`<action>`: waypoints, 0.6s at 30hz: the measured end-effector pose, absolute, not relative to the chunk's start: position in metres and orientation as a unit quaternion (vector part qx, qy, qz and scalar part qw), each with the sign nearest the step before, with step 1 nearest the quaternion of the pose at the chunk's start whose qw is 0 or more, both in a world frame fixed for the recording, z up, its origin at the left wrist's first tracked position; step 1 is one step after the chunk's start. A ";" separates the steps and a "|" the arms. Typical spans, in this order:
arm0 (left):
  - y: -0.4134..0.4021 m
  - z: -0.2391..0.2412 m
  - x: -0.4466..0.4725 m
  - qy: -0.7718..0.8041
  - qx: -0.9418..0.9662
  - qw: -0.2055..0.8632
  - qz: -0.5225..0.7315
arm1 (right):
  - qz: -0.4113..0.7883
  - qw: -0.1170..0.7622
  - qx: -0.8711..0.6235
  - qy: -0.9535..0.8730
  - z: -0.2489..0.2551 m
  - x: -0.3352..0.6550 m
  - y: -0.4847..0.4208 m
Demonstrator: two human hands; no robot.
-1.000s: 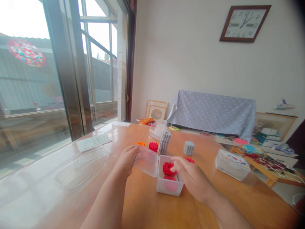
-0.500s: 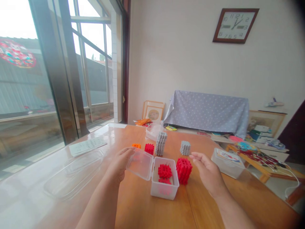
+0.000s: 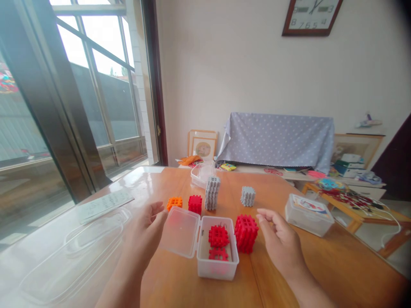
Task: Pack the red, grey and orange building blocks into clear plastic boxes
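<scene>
A small clear plastic box (image 3: 218,271) stands before me with its hinged lid (image 3: 181,231) folded open to the left. Red square interlocking pieces (image 3: 218,236) lie inside it. My left hand (image 3: 148,226) hovers by the lid's left edge, fingers loosely bent and apart, holding nothing. Just right of the larger red stack (image 3: 246,233) is my right hand (image 3: 279,235), thumb and fingers slightly parted and empty. Behind the box stand an orange stack (image 3: 174,203), a smaller red stack (image 3: 195,204), a tall grey stack (image 3: 212,193) and a short grey stack (image 3: 248,196).
A closed clear box (image 3: 308,216) with a picture on top sits at the table's right side. A large clear lid (image 3: 77,256) and a paper sheet (image 3: 107,205) lie at the left. Another clear container (image 3: 197,177) stands behind the stacks.
My left hand has let go of the box lid and moved left, and the lid now rests lower, folded back. The view has tilted down slightly. My right hand stays by the red stack.
</scene>
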State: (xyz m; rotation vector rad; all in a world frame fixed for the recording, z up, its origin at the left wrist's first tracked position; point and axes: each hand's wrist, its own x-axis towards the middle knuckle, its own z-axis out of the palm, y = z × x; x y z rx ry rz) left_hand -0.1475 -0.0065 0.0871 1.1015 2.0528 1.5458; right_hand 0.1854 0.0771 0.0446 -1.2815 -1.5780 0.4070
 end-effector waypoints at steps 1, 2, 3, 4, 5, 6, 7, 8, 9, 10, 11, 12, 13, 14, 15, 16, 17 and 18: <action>-0.007 0.089 -0.146 0.731 0.392 0.161 0.535 | 0.165 0.505 -0.530 -0.661 0.045 0.186 0.077; -0.007 0.090 -0.145 0.737 0.397 0.152 0.526 | 0.160 0.499 -0.526 -0.669 0.045 0.186 0.078; -0.007 0.091 -0.143 0.741 0.402 0.144 0.519 | 0.154 0.493 -0.519 -0.681 0.045 0.187 0.079; -0.007 0.092 -0.141 0.743 0.409 0.136 0.512 | 0.148 0.486 -0.511 -0.693 0.044 0.188 0.081; -0.006 0.092 -0.139 0.745 0.417 0.127 0.505 | 0.143 0.479 -0.504 -0.704 0.043 0.189 0.083; -0.006 0.092 -0.138 0.746 0.426 0.117 0.498 | 0.141 0.471 -0.498 -0.714 0.043 0.191 0.084; -0.006 0.092 -0.136 0.746 0.435 0.106 0.492 | 0.144 0.461 -0.495 -0.723 0.043 0.192 0.086; -0.006 0.091 -0.134 0.746 0.444 0.094 0.487 | 0.152 0.449 -0.492 -0.730 0.043 0.194 0.086; -0.006 0.091 -0.133 0.746 0.452 0.081 0.483 | 0.165 0.436 -0.488 -0.737 0.044 0.195 0.087; -0.006 0.091 -0.131 0.745 0.459 0.070 0.479 | 0.179 0.423 -0.484 -0.745 0.045 0.196 0.086; -0.006 0.091 -0.130 0.745 0.465 0.057 0.475 | 0.192 0.410 -0.480 -0.751 0.046 0.197 0.086; -0.006 0.090 -0.128 0.745 0.470 0.045 0.471 | 0.200 0.399 -0.476 -0.758 0.048 0.198 0.085; -0.006 0.090 -0.127 0.746 0.474 0.035 0.466 | 0.204 0.389 -0.473 -0.764 0.049 0.199 0.084; -0.006 0.090 -0.126 0.746 0.478 0.026 0.462 | 0.203 0.382 -0.469 -0.770 0.050 0.199 0.083; -0.006 0.090 -0.126 0.746 0.483 0.018 0.458 | 0.200 0.377 -0.467 -0.775 0.051 0.200 0.083; -0.006 0.090 -0.125 0.744 0.488 0.011 0.456 | 0.197 0.373 -0.465 -0.779 0.051 0.200 0.083; -0.006 0.090 -0.125 0.742 0.494 0.004 0.454 | 0.197 0.370 -0.463 -0.781 0.050 0.201 0.083; -0.006 0.089 -0.125 0.739 0.500 -0.001 0.451 | 0.200 0.367 -0.461 -0.782 0.049 0.202 0.083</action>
